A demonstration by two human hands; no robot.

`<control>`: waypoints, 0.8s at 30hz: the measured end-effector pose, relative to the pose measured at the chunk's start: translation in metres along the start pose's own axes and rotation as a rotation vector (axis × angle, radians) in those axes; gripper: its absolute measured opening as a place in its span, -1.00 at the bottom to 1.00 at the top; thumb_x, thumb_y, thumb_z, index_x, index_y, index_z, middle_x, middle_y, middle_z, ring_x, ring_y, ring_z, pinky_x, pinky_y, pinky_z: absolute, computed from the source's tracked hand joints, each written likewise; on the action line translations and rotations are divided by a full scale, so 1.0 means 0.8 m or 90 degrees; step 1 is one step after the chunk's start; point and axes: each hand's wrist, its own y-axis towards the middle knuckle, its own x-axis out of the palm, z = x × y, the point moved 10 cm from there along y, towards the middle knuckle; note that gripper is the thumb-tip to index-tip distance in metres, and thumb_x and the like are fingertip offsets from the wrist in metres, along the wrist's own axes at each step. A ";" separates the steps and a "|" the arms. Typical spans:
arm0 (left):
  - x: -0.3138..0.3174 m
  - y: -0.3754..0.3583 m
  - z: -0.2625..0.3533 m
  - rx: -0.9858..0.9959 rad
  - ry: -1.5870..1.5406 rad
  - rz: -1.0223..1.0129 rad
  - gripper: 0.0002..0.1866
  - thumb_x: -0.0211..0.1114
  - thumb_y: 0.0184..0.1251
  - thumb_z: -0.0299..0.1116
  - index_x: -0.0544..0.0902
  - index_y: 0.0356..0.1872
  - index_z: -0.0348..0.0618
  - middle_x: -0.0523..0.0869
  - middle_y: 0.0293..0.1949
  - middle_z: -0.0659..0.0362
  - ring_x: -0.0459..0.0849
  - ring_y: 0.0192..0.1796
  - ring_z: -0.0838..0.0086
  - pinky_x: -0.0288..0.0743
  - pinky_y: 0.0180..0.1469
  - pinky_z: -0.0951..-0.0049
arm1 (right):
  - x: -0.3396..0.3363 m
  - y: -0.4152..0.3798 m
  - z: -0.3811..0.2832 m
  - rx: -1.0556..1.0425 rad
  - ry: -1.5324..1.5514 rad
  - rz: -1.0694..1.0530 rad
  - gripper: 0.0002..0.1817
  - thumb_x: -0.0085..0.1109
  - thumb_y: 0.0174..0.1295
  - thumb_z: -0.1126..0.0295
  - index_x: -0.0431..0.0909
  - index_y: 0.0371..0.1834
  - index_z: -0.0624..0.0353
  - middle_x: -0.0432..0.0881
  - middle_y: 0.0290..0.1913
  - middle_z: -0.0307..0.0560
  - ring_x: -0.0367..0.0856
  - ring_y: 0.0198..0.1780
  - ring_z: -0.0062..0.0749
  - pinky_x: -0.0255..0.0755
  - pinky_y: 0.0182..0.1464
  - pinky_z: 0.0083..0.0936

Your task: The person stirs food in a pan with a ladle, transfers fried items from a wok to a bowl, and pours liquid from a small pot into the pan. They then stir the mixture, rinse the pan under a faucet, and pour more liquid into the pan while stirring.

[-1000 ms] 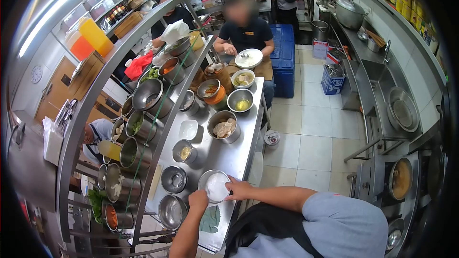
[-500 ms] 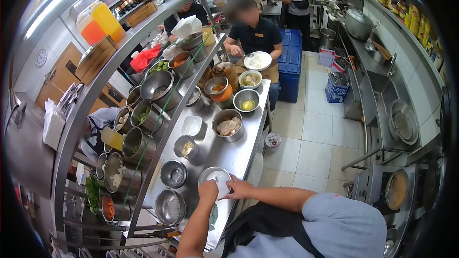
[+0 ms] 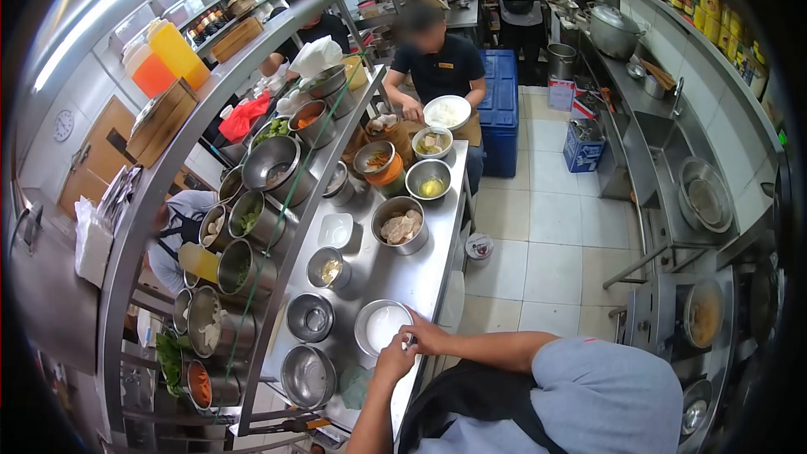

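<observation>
A: Both hands meet at the near rim of the steel bowl [image 3: 382,325]; my left hand [image 3: 393,361] and right hand [image 3: 424,338] pinch something too small to identify.

B: Step?

A: Portioning white powder, probably; next, a steady release over the bowl on the prep table [image 3: 412,273]

From my feed I see a narrow commercial kitchen with a pale tiled floor [image 3: 555,219]. A long steel counter [image 3: 420,273] runs under curved tiered steel shelving [image 3: 160,193] on the left. Steel sinks [image 3: 702,193] line the right wall below a stocked shelf [image 3: 714,8]. A round clock [image 3: 63,125] hangs beside a wooden door [image 3: 88,164]; a blue crate [image 3: 502,109] stands further back.
</observation>
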 end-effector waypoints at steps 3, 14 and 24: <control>0.006 -0.017 0.010 0.023 -0.042 -0.035 -0.51 0.29 0.34 -0.05 0.56 0.13 -0.20 0.76 -0.12 -0.15 0.73 0.00 -0.02 0.54 0.09 0.13 | 0.003 -0.002 0.001 -0.011 0.017 0.046 -0.61 0.48 -0.07 0.37 0.56 -0.15 -0.11 -0.08 0.60 0.30 0.28 0.40 0.36 0.32 0.36 -0.11; -0.008 -0.075 -0.016 0.170 -0.216 -0.018 -0.65 0.27 0.42 -0.20 0.62 0.12 -0.16 0.77 -0.32 0.00 0.75 -0.32 0.27 0.58 -0.19 0.31 | -0.003 -0.031 -0.025 -0.070 0.092 0.203 -0.66 0.52 -0.15 0.47 0.46 -0.43 0.12 0.20 0.46 0.27 0.53 -0.03 0.04 0.50 -0.09 -0.29; 0.074 -0.093 -0.082 0.148 -0.364 -0.168 -0.73 0.23 0.47 -0.30 0.67 0.03 -0.26 0.74 -0.36 0.19 0.67 -0.30 0.55 0.55 -0.19 0.49 | -0.027 -0.114 -0.015 0.006 0.096 0.303 -0.55 0.69 -0.19 0.32 0.46 -0.48 0.12 0.30 0.40 0.24 0.35 0.36 0.16 0.37 0.25 -0.22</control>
